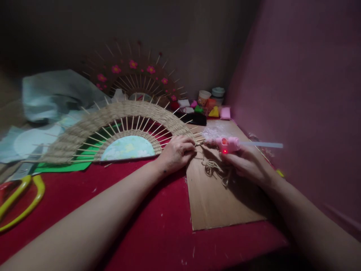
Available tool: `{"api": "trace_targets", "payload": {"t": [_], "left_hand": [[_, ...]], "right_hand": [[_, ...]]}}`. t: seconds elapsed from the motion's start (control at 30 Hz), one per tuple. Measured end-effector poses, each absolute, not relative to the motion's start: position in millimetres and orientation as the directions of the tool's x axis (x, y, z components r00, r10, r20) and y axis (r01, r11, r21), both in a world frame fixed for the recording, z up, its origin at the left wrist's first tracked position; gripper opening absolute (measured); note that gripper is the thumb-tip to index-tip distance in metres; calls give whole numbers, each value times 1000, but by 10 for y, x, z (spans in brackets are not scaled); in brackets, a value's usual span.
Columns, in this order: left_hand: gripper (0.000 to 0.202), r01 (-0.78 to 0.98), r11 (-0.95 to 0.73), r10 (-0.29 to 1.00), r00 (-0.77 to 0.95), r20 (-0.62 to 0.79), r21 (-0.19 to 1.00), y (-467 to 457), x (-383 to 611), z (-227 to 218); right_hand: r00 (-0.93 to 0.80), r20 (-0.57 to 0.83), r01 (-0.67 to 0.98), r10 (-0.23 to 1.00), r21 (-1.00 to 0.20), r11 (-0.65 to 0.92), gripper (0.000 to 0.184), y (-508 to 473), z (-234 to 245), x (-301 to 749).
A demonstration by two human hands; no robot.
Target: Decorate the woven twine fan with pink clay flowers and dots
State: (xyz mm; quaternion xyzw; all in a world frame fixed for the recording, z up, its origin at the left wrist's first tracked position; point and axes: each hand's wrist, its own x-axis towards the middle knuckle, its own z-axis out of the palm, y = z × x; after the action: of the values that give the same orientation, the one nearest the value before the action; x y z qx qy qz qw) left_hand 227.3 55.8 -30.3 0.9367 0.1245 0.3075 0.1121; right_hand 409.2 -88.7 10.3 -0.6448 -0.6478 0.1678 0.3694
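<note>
A woven half-round fan [124, 110] with thin sticks poking past its outer edge lies on the red table. A pale blue half circle [128, 148] covers its inner part. My left hand [178, 152] is closed on the fan's right end. In my right hand [245, 163] is a pink hot glue gun [229, 143], its red light lit and a clear glue stick jutting from the back. The nozzle points left, close to the fan's edge by my left fingers; whether it touches cannot be made out. Loose twine [213, 168] trails on the cardboard below.
Under my right hand lies a cardboard sheet [225, 207]. Yellow-handled scissors [36, 197] rest at the left on the red tabletop [141, 226]. Behind stand a flowered fan [133, 64], a cup [204, 98] and several colourful small packets. A pink wall [296, 75] rises at the right.
</note>
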Motion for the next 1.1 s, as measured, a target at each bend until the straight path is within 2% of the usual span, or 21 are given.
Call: {"api": "trace_targets", "payload": {"t": [0.2, 0.33, 0.43, 0.5, 0.57, 0.67, 0.8, 0.87, 0.9, 0.97, 1.03, 1.1], "left_hand": [[11, 152, -946, 294, 778, 555, 287, 562, 2271, -302], [13, 136, -953, 271, 775, 571, 269, 575, 2264, -302], [15, 117, -963, 241, 776, 582, 242, 566, 2269, -303], [15, 126, -966, 240, 765, 597, 226, 543, 2278, -305], [15, 151, -967, 248, 747, 617, 206, 510, 2288, -309], [17, 165, -972, 234, 745, 624, 167, 462, 2297, -312], [17, 128, -975, 214, 767, 605, 183, 435, 2296, -302], [18, 110, -975, 208, 768, 606, 195, 436, 2295, -295], [18, 103, -974, 205, 768, 606, 200, 437, 2295, -293], [18, 96, -974, 202, 775, 599, 205, 441, 2295, -290], [18, 96, -974, 199, 787, 583, 204, 444, 2295, -289], [17, 97, -975, 197, 795, 573, 200, 445, 2293, -289]], "right_hand": [[88, 347, 830, 934, -544, 124, 37, -1048, 126, 4184], [105, 484, 964, 869, -265, 31, 43, -1258, 70, 4354], [85, 480, 996, 873, -19, -87, 51, -1376, -49, 4519], [111, 457, 980, 883, 98, -174, 51, -1427, -139, 4608], [136, 411, 958, 901, 177, -225, 49, -1472, -216, 4679], [107, 341, 957, 934, 219, -190, 52, -1548, -253, 4760], [85, 278, 970, 957, 196, -143, 54, -1566, -21, 4705], [95, 305, 984, 948, 118, -137, 38, -1451, 201, 4552], [79, 300, 995, 951, 35, -94, 34, -1352, 313, 4450], [7, 228, 972, 974, -230, 47, 29, -1086, 486, 4238], [-12, 87, 872, 996, -487, 53, 27, -779, 546, 4067], [-9, 77, 848, 997, -528, 49, 28, -506, 488, 3969]]}}
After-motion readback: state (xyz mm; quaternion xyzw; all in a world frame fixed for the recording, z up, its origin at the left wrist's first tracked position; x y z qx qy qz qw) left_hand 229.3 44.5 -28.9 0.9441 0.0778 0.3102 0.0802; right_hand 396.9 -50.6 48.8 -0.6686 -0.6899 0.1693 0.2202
